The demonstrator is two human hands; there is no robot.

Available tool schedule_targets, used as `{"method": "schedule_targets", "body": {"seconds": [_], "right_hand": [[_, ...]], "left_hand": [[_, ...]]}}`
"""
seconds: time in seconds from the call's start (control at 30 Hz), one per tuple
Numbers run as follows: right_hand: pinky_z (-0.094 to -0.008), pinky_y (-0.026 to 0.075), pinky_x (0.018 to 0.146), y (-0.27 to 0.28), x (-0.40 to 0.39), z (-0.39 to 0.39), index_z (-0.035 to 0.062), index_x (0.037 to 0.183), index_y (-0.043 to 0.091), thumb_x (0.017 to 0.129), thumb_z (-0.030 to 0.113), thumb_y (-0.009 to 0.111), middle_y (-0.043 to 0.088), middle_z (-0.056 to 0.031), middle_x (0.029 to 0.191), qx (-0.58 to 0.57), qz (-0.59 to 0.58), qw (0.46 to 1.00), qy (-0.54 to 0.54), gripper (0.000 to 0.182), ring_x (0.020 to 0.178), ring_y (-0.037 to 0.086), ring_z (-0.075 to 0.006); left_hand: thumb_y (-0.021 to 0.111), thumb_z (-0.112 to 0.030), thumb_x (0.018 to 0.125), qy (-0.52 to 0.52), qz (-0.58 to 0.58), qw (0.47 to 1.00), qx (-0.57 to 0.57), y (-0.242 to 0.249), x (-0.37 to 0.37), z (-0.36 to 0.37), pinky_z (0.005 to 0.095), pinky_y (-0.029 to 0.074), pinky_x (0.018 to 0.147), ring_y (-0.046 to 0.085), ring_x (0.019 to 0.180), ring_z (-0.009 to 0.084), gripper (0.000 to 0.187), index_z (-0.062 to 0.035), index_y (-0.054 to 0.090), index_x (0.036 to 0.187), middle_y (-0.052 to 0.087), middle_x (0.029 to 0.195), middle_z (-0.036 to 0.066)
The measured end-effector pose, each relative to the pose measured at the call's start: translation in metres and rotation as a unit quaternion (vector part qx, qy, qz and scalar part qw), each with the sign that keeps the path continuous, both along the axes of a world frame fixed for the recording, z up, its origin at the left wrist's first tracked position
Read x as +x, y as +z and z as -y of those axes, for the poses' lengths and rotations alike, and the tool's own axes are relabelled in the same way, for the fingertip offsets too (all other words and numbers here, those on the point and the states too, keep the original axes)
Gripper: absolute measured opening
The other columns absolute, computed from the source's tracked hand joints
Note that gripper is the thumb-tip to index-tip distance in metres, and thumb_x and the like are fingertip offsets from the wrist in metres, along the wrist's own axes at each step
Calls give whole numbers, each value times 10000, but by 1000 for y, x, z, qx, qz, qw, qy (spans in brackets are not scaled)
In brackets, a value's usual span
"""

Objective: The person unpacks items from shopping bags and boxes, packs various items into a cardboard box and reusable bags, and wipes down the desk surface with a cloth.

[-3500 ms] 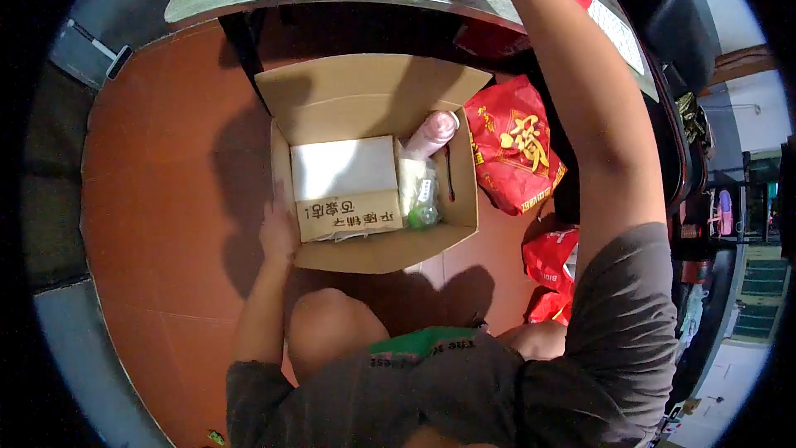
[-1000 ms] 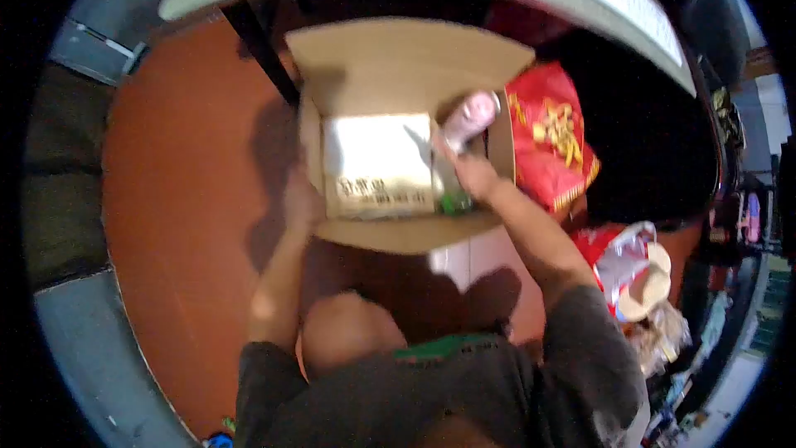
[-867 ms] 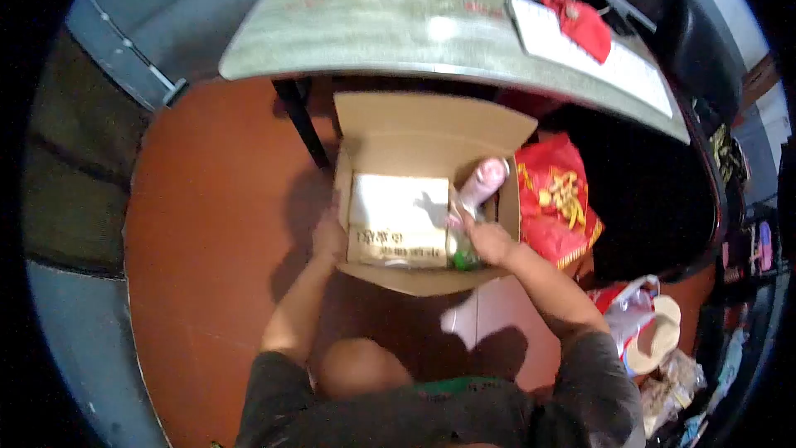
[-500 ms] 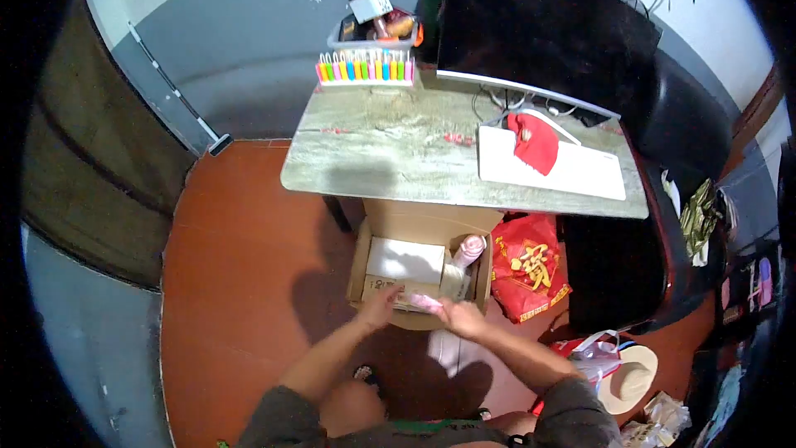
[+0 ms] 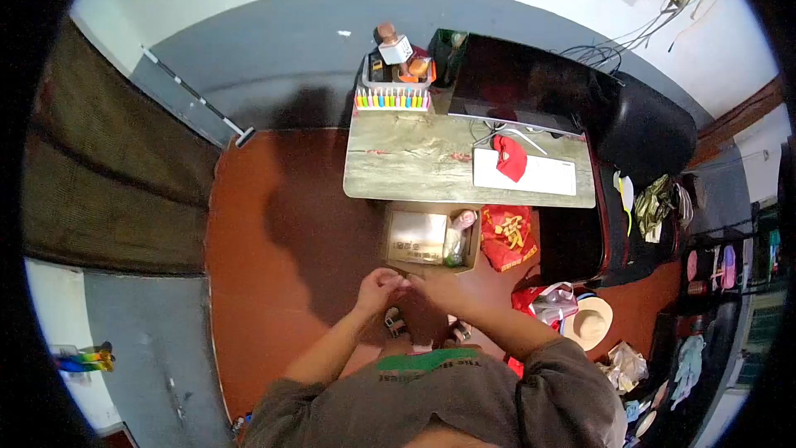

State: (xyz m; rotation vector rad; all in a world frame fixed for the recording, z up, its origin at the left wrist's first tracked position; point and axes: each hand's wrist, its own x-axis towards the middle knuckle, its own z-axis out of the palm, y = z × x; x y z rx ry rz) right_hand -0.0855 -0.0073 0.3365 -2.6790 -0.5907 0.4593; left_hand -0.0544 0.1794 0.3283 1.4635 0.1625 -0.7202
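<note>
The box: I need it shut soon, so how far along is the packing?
Done: the box under the table holds a carton and a bottle. In hand: both hands meet above the floor, contents unclear. Left: the flaps are open.

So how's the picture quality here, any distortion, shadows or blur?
Head view: strong fisheye bend with black corners; a broad shadow darkens the red floor left of the cardboard box; the joined left hand and right hand look small and slightly soft.

Brown cardboard box point(image 5: 414, 236), seemingly red bag point(image 5: 506, 236)
</note>
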Motion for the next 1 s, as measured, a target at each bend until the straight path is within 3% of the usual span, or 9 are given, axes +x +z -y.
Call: {"method": "schedule_targets", "body": {"seconds": [0.2,0.33,0.47,0.57,0.6,0.7,0.8,0.9,1.0], "right_hand": [[-426,470,671,37,50,28,48,946,531,814,196,503,588,-156,859,22,-75,994,-83,199,795,593,-323],[-412,472,588,42,85,65,65,820,535,793,155,503,558,-115,735,-14,82,996,19,99,728,599,-299],[-413,473,575,58,132,77,54,787,533,802,180,493,566,-116,717,-5,141,989,42,133,688,602,-306],[-394,486,517,38,180,80,54,902,549,802,174,518,612,-155,807,-36,78,996,35,159,693,629,-289],[-419,487,584,43,197,77,33,973,541,802,191,545,602,-178,867,-43,47,998,13,232,762,623,-298],[-397,483,739,53,253,74,40,1099,520,783,244,617,589,-163,884,17,315,944,-93,388,845,596,-331],[-400,467,792,19,303,73,30,1200,469,758,201,660,593,-174,915,85,281,908,-298,512,882,587,-329],[-365,466,802,-72,337,82,-3,1155,488,800,232,608,581,-209,1011,240,-6,874,-423,442,931,583,-300],[-307,476,766,-135,366,73,-21,1122,501,825,188,583,624,-164,944,356,-112,784,-495,371,857,608,-204]], "left_hand": [[674,-223,788,-186,169,962,103,26,75,22,248,472,618,571,676,104,204,-35,625,850,629,763,29],[676,-249,775,-245,264,924,129,67,103,46,303,489,685,622,768,196,253,-69,619,942,639,850,111],[552,-225,838,-320,445,803,236,60,126,55,397,479,740,575,891,332,282,-129,547,1103,588,1021,135],[517,-231,851,-347,487,751,280,62,171,58,393,471,760,569,885,327,294,-140,533,1130,570,1001,139],[495,-205,856,-352,425,782,289,65,189,58,401,461,764,561,877,329,291,-133,522,1137,555,975,153],[457,-186,876,-319,471,764,305,35,268,39,414,458,740,560,848,335,255,-115,539,1107,555,929,160],[442,-166,882,-232,521,746,345,-5,383,27,429,450,726,555,840,342,236,-93,557,1075,557,893,158],[452,-169,869,-232,521,725,386,-19,496,49,428,453,735,554,856,340,243,-72,555,1067,558,891,149],[467,-158,824,-276,584,663,379,-65,571,74,415,459,767,560,896,317,274,-66,557,1066,563,924,124]]}}
